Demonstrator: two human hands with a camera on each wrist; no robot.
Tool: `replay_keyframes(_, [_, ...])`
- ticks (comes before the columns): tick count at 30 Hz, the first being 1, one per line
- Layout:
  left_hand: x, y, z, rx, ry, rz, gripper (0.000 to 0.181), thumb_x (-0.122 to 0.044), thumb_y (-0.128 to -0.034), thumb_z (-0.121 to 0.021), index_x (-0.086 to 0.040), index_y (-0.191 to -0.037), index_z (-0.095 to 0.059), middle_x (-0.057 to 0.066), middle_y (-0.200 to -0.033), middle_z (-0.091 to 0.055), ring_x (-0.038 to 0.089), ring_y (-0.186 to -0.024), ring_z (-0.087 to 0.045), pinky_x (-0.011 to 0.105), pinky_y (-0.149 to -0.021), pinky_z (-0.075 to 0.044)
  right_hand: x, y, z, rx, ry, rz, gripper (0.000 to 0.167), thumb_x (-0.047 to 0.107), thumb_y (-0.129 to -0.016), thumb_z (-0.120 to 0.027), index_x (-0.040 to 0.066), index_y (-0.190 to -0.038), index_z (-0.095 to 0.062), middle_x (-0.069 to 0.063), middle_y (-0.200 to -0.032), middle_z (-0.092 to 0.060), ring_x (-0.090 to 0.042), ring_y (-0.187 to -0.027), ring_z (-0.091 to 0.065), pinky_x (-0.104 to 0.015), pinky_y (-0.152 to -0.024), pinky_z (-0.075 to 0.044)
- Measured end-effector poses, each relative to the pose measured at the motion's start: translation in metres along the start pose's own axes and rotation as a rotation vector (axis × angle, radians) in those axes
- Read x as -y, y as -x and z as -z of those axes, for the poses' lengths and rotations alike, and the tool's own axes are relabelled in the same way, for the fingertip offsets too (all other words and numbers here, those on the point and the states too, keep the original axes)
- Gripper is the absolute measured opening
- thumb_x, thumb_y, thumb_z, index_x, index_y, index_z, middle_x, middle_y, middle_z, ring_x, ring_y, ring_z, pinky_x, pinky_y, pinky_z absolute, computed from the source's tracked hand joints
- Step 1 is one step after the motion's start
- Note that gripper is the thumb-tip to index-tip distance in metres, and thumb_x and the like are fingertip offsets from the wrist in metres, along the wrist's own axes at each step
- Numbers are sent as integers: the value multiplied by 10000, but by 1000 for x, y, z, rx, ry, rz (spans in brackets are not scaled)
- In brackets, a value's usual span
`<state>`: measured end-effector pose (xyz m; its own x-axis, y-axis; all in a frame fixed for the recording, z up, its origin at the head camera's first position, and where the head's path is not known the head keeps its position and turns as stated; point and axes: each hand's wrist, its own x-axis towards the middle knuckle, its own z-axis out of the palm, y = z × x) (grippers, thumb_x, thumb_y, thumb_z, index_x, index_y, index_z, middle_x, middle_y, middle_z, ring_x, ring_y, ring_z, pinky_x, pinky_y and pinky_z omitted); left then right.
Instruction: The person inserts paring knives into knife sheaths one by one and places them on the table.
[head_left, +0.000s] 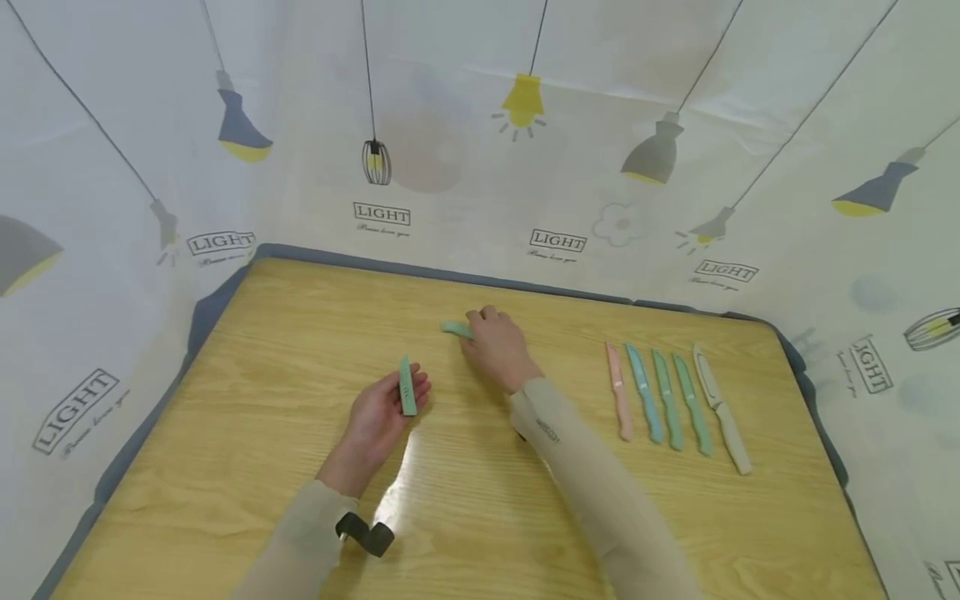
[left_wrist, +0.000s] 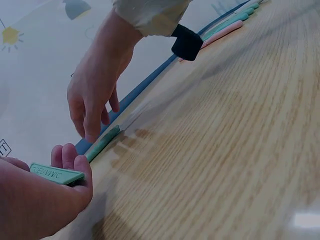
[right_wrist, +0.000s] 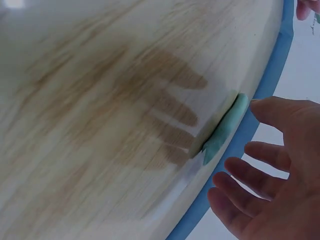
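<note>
My left hand (head_left: 372,421), palm up, holds a green knife sheath (head_left: 407,388) with its fingers curled about it. Raised lettering shows on the sheath's face in the left wrist view. Farther back, my right hand (head_left: 495,346) hovers over a small knife with a green handle (head_left: 454,328) that lies on the table. In the right wrist view, the fingers are spread and loosely bent, apart from the knife (right_wrist: 226,129). Its pale blade is faint there; in the head view the right hand hides it.
On the right of the wooden table (head_left: 247,433) lies a row of knives: a pink one (head_left: 618,392), a blue one (head_left: 645,392), two green ones (head_left: 666,400) and a larger cream one (head_left: 722,408). A lamp-patterned curtain (head_left: 465,167) surrounds the table's back and sides.
</note>
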<state>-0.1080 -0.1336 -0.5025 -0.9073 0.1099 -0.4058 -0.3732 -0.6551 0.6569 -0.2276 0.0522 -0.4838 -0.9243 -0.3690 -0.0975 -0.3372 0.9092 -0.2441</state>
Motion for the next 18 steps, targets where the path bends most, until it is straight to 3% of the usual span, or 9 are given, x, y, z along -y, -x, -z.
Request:
replay_keyframes(13, [0, -1, 1, -38, 22, -2, 477, -175, -1142, -302, 111, -1523, -317, 122, -1240, -549, 262, -1234, -522, 343, -1123, -439, 19, -22, -9, 99, 34, 0, 457, 268, -1085, -556, 91, -1504, -512, -143, -1393, -539, -312, -1256, -537, -451, -1045, -506])
replay_keyframes(18, [-1, 0, 3, -42, 23, -9, 484, -184, -1144, -291, 103, -1532, -310, 121, -1265, -536, 241, -1221, -526, 348, -1134, -428, 20, -19, -14, 92, 63, 56, 364, 169, -1102, -496, 108, -1453, -570, -123, -1330, -552, -280, -1193, -545, -407, -1013, -518])
